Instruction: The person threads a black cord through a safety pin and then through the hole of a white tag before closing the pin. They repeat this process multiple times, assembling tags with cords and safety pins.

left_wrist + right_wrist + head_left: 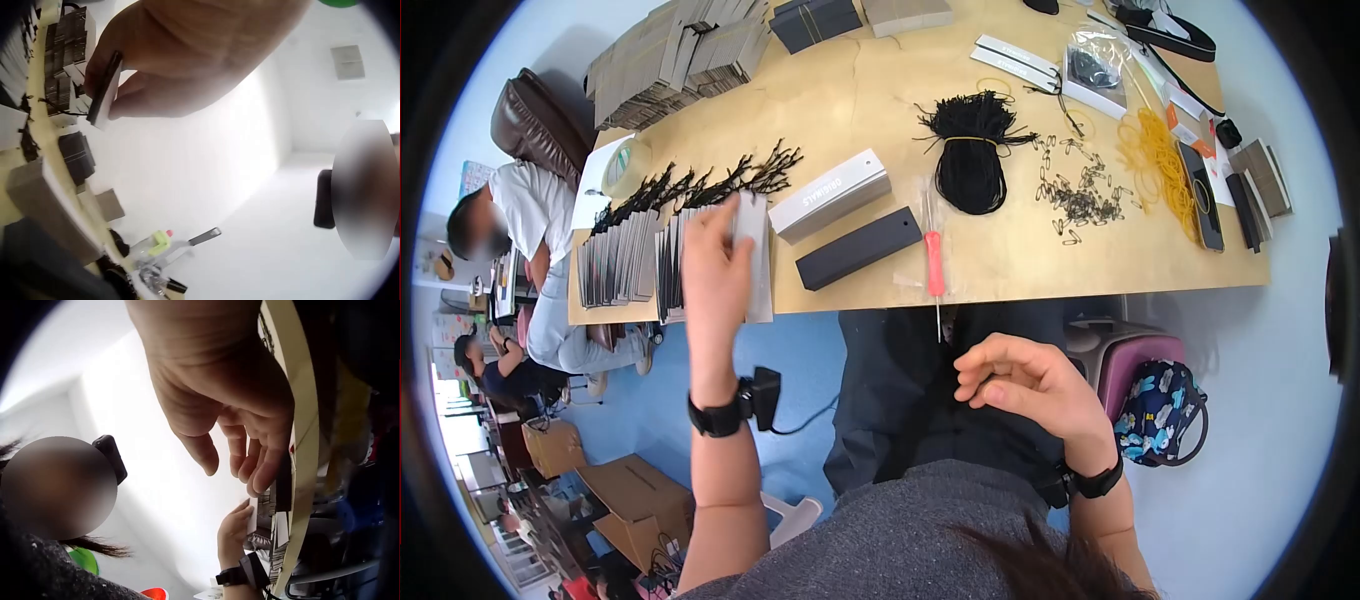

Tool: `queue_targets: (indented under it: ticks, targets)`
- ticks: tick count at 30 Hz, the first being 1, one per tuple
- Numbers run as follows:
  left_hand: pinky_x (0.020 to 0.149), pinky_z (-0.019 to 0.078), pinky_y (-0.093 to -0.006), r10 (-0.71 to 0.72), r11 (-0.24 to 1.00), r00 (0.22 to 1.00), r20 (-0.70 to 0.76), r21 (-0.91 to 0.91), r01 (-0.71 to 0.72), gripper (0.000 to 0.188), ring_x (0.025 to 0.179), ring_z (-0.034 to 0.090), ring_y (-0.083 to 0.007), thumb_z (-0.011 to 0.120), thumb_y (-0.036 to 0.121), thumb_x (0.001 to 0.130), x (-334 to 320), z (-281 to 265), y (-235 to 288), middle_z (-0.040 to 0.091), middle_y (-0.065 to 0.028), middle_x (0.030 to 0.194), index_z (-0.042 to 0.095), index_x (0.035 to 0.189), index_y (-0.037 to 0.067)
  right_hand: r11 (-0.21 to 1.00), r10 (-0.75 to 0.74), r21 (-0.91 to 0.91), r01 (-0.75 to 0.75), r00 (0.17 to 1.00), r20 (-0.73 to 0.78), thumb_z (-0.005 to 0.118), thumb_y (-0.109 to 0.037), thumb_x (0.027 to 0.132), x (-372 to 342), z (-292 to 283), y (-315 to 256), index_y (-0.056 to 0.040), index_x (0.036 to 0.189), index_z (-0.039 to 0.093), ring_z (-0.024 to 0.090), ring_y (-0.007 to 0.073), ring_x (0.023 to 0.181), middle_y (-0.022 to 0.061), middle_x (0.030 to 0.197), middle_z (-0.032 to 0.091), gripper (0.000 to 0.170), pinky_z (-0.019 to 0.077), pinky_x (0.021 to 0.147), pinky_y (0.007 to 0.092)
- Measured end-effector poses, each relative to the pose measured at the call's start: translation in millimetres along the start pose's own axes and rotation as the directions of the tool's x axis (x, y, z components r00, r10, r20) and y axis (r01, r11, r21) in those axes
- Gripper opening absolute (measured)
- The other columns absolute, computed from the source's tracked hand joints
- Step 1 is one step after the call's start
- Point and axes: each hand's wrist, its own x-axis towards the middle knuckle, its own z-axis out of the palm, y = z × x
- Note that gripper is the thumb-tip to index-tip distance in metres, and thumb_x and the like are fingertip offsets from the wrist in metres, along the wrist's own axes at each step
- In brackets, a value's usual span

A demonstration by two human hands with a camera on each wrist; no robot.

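My left hand [718, 265] pinches a thin light-grey tag [750, 255] upright at the table's left front, beside rows of similar tags [618, 262] with black cords. In the left wrist view the tag [107, 94] sits between thumb and fingers, a dark cord trailing from its end. Over the lap, my right hand [1035, 388] is held with fingers loosely bent and nothing in it; the right wrist view shows the same hand [219, 394] empty. A white box [832, 197] and a black box [860, 248] lie right of the left hand.
A red-handled screwdriver [934, 265] points over the front edge. Behind are a black cord bundle [971, 170], scattered metal clips [1085, 200], yellow cords [1152, 170] and a phone [1200, 200]. Grey stacks [675, 60] stand at the back left. Two people sit at the far left.
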Motion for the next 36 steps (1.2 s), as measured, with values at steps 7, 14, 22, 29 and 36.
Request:
queue_targets:
  ticks: [7,14,22,29,36]
  targets:
    - [0.099,0.0423,-0.0439,0.087,0.98,0.985,-0.149,0.193,-0.058,0.048,0.115,0.049,-0.038,0.062,-0.009,0.08,-19,28,-14,0.055,-0.0195,0.122,0.061,0.128,-0.004,0.945,-0.115,-0.313,0.089,0.991,-0.063,0.066,-0.006,0.096,18,-6,-9,0.0014,0.117,0.065,0.064,0.0126,0.09,0.0062,0.101,0.065,0.022,0.0514,0.079,0.0262]
    - [0.099,0.0424,-0.0427,0.085,0.966,0.985,-0.153,0.256,-0.044,0.05,0.111,0.051,-0.0358,0.064,-0.006,0.08,-6,21,-33,0.057,-0.016,0.121,0.063,0.129,0.003,0.19,-0.694,-0.982,-0.014,0.705,-0.144,0.069,-0.008,0.088,83,-36,-23,-0.0054,0.099,0.067,0.065,0.0287,0.081,0.0106,0.091,0.059,0.012,0.053,0.067,0.0368]
    - [0.102,0.0413,-0.0421,0.122,0.983,0.945,-0.303,0.17,-0.073,0.041,0.117,0.053,-0.0333,0.066,-0.001,0.087,-16,9,-14,0.058,-0.0166,0.124,0.064,0.128,0.003,-0.054,-0.8,-0.992,-0.116,0.6,-0.027,0.07,-0.008,0.083,119,-52,-17,-0.0075,0.089,0.063,0.062,0.0283,0.078,0.0088,0.085,0.054,0.009,0.0514,0.064,0.0397]
    - [0.08,0.0543,-0.0301,0.1,0.629,0.911,0.4,-0.735,0.254,0.028,0.094,0.068,-0.0188,0.059,0.01,0.1,-75,24,98,0.071,-0.0089,0.104,0.063,0.125,-0.001,-0.06,-0.834,-0.998,-0.009,0.55,0.045,0.07,-0.006,0.079,91,-23,-22,-0.0067,0.086,0.06,0.059,0.029,0.069,0.0088,0.08,0.051,0.012,0.0473,0.057,0.0393]
    - [0.087,0.0539,-0.0316,0.249,-0.031,0.496,0.832,-0.505,0.863,0.043,0.096,0.067,-0.0182,0.049,0.03,0.107,-58,79,114,0.069,-0.0101,0.108,0.058,0.131,-0.003,-0.332,-0.627,-0.912,0.239,0.667,0.403,0.066,-0.011,0.071,22,20,-9,-0.0047,0.088,0.062,0.054,0.0189,0.068,0.0042,0.078,0.048,0.018,0.04,0.055,0.032]
